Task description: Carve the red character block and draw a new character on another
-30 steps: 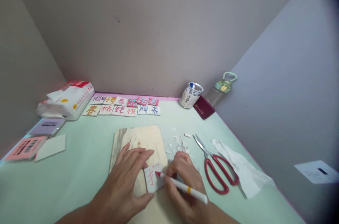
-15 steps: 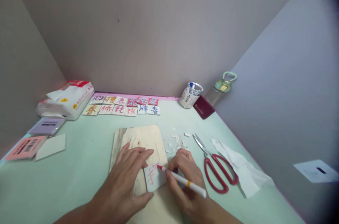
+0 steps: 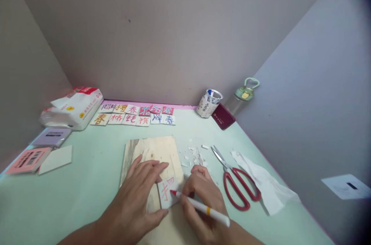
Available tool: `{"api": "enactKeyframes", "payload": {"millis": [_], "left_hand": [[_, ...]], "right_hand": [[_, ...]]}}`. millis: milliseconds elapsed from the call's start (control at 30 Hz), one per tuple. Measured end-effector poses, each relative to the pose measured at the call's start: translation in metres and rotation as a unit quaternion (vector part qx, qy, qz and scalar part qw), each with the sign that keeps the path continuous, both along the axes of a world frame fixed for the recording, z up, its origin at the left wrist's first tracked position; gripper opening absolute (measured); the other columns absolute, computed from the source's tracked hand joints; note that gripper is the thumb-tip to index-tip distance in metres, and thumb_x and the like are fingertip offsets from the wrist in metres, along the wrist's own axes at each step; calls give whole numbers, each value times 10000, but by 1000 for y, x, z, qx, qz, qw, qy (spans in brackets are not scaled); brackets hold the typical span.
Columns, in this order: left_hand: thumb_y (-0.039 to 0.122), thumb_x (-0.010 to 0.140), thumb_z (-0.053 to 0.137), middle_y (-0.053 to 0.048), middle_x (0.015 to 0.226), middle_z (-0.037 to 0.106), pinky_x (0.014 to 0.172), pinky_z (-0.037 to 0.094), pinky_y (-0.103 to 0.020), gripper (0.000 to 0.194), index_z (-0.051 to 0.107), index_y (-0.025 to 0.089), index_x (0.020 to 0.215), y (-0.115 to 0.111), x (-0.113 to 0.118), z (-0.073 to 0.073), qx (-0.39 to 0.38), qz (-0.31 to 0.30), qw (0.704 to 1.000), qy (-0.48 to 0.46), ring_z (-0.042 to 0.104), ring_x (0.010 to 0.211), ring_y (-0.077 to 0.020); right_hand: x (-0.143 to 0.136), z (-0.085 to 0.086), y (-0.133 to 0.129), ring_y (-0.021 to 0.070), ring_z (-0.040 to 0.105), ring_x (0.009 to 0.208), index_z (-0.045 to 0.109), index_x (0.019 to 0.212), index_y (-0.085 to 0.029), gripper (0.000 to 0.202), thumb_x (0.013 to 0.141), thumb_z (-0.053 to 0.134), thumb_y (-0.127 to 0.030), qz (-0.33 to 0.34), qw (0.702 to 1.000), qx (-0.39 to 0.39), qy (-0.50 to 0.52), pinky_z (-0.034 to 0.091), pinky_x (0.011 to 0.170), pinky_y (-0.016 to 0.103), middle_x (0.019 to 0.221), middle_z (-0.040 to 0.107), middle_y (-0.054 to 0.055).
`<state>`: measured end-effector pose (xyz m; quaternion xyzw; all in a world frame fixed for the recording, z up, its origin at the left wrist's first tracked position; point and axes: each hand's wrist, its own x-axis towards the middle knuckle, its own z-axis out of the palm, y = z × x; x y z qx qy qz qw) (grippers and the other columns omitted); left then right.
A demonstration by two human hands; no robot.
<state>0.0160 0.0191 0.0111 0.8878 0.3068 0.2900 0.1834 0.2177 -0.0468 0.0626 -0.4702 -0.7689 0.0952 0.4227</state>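
A small white square (image 3: 164,201) with pink-red strokes lies on a pale wooden board (image 3: 158,148). My left hand (image 3: 139,191) rests on the board with its fingers spread, the thumb and fingertips by the left edge of the square. My right hand (image 3: 203,198) grips a white marker (image 3: 213,214) with a yellow band, and its red tip touches the square below the upper right strokes. The right hand covers the square's right edge. White scraps (image 3: 195,156) lie just beyond my right hand.
Red-handled scissors (image 3: 236,185) and a crumpled tissue (image 3: 268,187) lie at right. Behind stand a can (image 3: 208,105), a dark red booklet (image 3: 223,117) and a bottle (image 3: 239,98). Several lettered squares (image 3: 142,121), a tissue pack (image 3: 77,109) and a pink packet (image 3: 28,161) are at left.
The marker tip has moved down and slightly left on the square, my right hand shifting with it. More pink-red strokes show at the square's upper right. My left hand has stayed in place.
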Motion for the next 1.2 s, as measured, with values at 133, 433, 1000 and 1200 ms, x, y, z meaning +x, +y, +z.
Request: {"api": "enactKeyframes", "payload": {"millis": [133, 433, 1000, 1200], "left_hand": [[147, 702, 653, -54, 1147, 696, 1186, 341, -672, 823, 342, 279, 1452, 0, -1, 2, 12, 2, 1000, -5, 637, 1220, -334], [147, 706, 647, -56, 1166, 682, 1218, 294, -650, 840, 331, 280, 1473, 0, -2, -1, 8, 2, 1000, -13, 612, 1249, -318], [139, 720, 636, -77, 1182, 664, 1192, 282, -689, 818, 313, 255, 1463, -1, 0, 0, 7, -4, 1000, 8, 611, 1239, -321], [150, 707, 637, -68, 1210, 662, 1206, 279, -645, 814, 345, 264, 1458, -1, 0, -2, 12, 0, 1000, -2, 604, 1241, -313]], "right_hand": [[4, 2, 1, 155, 481, 657, 409, 852, -237, 198, 921, 463, -60, -25, 999, -32, 3, 405, 751, 377, 733, 494, -36], [6, 7, -4, 149, 446, 613, 382, 828, -235, 179, 905, 448, -88, 2, 999, -33, -7, 417, 721, 382, 695, 449, -41], [6, 6, -4, 151, 490, 675, 403, 824, -235, 189, 942, 451, -96, -7, 997, -80, 16, 420, 766, 368, 718, 496, -41], [4, 6, -1, 146, 479, 681, 417, 836, -233, 187, 944, 450, -84, -17, 997, -69, 25, 413, 754, 353, 731, 503, -41]]}}
